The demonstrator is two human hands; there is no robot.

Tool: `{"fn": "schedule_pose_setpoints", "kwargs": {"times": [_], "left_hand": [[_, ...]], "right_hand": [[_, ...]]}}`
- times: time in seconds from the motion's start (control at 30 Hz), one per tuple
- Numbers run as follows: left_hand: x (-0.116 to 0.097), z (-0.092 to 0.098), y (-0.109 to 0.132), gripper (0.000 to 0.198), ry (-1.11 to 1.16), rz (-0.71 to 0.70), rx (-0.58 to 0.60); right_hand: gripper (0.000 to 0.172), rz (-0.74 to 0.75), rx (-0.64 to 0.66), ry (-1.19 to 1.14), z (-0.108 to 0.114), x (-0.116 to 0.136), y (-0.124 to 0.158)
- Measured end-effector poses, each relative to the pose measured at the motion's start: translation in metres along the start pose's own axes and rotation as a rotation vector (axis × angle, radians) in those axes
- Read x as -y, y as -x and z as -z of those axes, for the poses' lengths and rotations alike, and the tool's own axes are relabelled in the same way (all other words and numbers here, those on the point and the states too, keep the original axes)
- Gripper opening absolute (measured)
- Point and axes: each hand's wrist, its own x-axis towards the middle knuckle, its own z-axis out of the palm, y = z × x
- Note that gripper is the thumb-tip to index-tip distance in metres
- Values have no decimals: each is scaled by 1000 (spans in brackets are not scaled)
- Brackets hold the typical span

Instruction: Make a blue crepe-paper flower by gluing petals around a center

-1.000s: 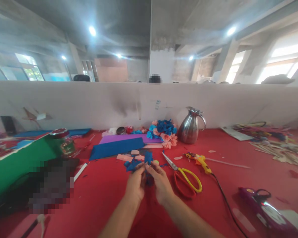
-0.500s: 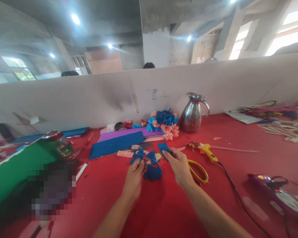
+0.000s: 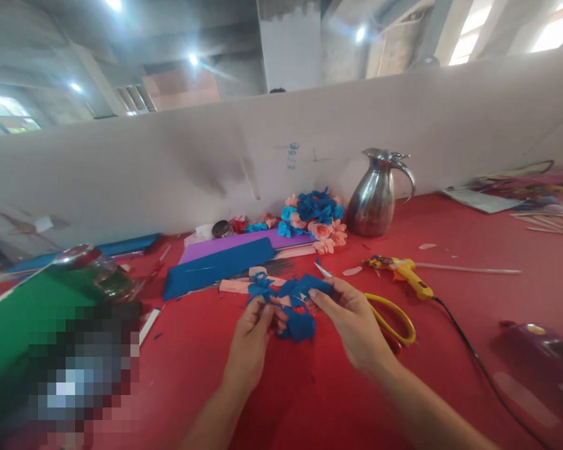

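Note:
A flat piece of dark blue paper [image 3: 315,285] is pinched between the thumb and fingers of my right hand [image 3: 351,315]. To its left, my left hand [image 3: 253,334] is closed in a pinch, with what it grips hidden by the fingers. Curled blue paper [image 3: 261,280] shows just beyond the left fingertips, and a larger blue paper piece [image 3: 301,325] lies between the hands. Pink paper strips [image 3: 234,286] lie behind them. Scissors with yellow handles [image 3: 398,325] rest partly under my right hand, their pointed tip showing beyond it.
Behind the hands lie a long blue sheet [image 3: 220,267], a purple sheet [image 3: 206,248] and a bunch of paper flowers [image 3: 316,215]. A metal jug [image 3: 373,197] stands at the white partition [image 3: 169,162]. A yellow glue gun [image 3: 406,272] trails its cord on the right; a green board [image 3: 32,319] is at left.
My right hand has brought the blue paper lower and flatter, over the other blue scraps. The scissors' tip now shows. The view has tilted down slightly.

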Motion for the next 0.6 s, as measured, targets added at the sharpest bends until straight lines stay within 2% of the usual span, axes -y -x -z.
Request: {"fn": "schedule_pose_setpoints", "kwargs": {"times": [0.13, 0.23, 0.4, 0.5, 0.6], "left_hand": [[-1, -4, 0, 28, 80, 114, -40], [1, -2, -1, 30, 88, 147, -65], [7, 2, -6, 22, 46, 68, -68], [10, 5, -9, 20, -34, -5, -63], [10, 6, -9, 19, -121, -48, -3]], "right_hand": [[23, -41, 22, 25, -2, 0, 0], [22, -70, 64, 78, -3, -3, 1], [23, -93, 104, 196, -3, -13, 1], [23, -157, 89, 165, -3, -16, 0], [23, -235, 80, 83, -4, -16, -2]]}}
